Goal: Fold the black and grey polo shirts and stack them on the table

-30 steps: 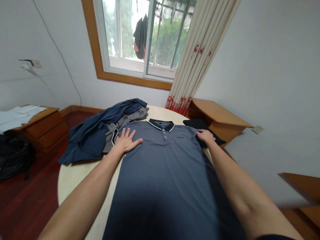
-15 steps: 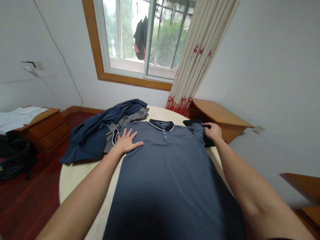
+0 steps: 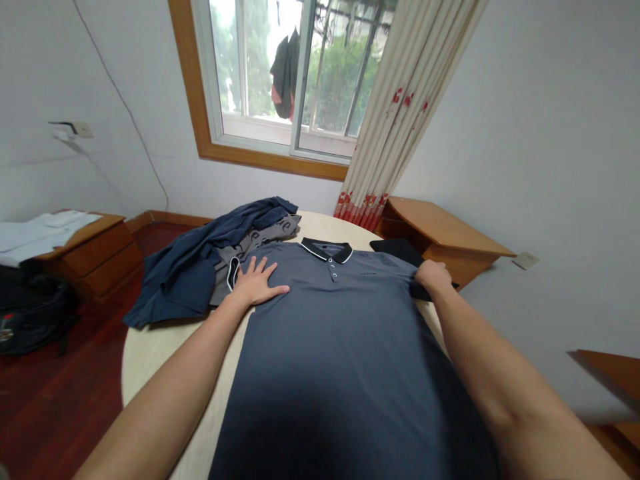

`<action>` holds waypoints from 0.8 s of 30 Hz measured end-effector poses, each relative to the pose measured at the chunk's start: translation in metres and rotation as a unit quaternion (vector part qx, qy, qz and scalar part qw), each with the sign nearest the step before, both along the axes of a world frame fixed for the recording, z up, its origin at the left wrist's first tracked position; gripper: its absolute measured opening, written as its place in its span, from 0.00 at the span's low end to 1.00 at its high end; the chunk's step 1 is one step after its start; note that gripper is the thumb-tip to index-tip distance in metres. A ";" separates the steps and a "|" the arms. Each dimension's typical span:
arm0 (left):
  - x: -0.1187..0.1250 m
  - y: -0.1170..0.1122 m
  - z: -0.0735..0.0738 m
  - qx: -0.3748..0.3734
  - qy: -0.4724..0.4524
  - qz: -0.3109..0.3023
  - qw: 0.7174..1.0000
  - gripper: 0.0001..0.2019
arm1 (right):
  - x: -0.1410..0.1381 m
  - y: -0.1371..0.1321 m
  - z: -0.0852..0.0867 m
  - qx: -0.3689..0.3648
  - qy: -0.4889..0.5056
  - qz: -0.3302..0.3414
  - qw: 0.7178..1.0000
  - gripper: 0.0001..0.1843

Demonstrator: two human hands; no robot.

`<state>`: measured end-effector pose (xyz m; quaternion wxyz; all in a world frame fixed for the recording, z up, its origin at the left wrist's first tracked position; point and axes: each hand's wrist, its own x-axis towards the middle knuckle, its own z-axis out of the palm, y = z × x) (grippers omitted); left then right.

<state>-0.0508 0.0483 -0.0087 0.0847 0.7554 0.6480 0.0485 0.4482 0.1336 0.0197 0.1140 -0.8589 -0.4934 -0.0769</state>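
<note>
Lying flat, polo shirt (image 3: 345, 347) lengthwise, collar (image 3: 326, 249) toward window (image 3: 285, 73)

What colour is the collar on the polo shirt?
The collar is black with a white edge stripe, head view.

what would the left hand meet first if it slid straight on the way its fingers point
Probably the grey patterned garment just past the polo shirt's shoulder; the left hand lies flat there, fingers aimed at it, left of the collar.
</note>
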 end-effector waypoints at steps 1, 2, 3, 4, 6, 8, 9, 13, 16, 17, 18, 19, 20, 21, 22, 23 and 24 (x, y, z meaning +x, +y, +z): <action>0.000 0.000 0.000 0.000 0.000 -0.001 1.000 0.51 | -0.003 0.000 0.005 -0.028 -0.011 -0.021 0.999 0.24; 0.000 0.000 0.000 0.000 -0.001 -0.001 1.000 0.51 | -0.007 0.000 0.009 -0.054 -0.027 -0.038 0.997 0.23; 0.000 0.000 0.000 0.000 0.000 -0.001 1.000 0.50 | -0.013 -0.001 0.014 -0.074 -0.049 -0.044 0.995 0.22; 0.000 0.000 0.000 0.000 0.000 -0.001 1.000 0.50 | -0.022 -0.003 0.018 -0.080 -0.075 -0.030 0.993 0.22; 0.001 0.000 0.000 0.001 0.002 0.000 1.000 0.50 | -0.046 -0.008 0.021 -0.080 -0.121 0.048 0.988 0.21; 0.001 -0.001 0.000 0.001 0.004 0.002 1.000 0.50 | -0.078 -0.012 0.017 -0.068 -0.135 0.188 0.970 0.23; 0.001 -0.001 0.000 0.001 0.005 0.002 1.000 0.50 | -0.095 -0.013 0.011 -0.066 -0.128 0.250 0.958 0.24; 0.001 -0.001 0.001 0.001 0.008 0.004 1.000 0.50 | -0.142 -0.010 -0.021 -0.099 -0.037 0.347 0.932 0.31; 0.001 -0.001 0.001 -0.001 0.012 0.006 1.000 0.50 | -0.146 -0.001 -0.039 -0.099 0.018 0.328 0.939 0.34; 0.001 -0.001 0.001 -0.002 0.012 0.007 1.000 0.50 | -0.142 0.003 -0.042 -0.096 0.026 0.321 0.942 0.34; 0.001 0.000 0.001 -0.003 0.013 0.008 1.000 0.51 | -0.137 0.006 -0.044 -0.096 0.029 0.315 0.944 0.35; 0.001 0.000 0.001 -0.004 0.013 0.008 1.000 0.51 | -0.132 0.010 -0.045 -0.096 0.030 0.308 0.946 0.36; 0.001 0.000 0.001 -0.005 0.013 0.009 1.000 0.51 | -0.127 0.013 -0.045 -0.096 0.030 0.301 0.948 0.37; 0.001 0.001 0.001 -0.007 0.012 0.008 1.000 0.52 | -0.123 0.015 -0.044 -0.094 0.028 0.294 0.951 0.37; 0.001 0.001 0.001 -0.008 0.012 0.008 1.000 0.52 | -0.121 0.018 -0.043 -0.093 0.025 0.286 0.953 0.38; 0.001 0.001 0.001 -0.008 0.012 0.008 1.000 0.52 | -0.120 0.019 -0.042 -0.094 0.022 0.279 0.955 0.38; 0.001 0.001 0.000 -0.008 0.011 0.007 1.000 0.52 | -0.121 0.020 -0.040 -0.097 0.020 0.272 0.957 0.38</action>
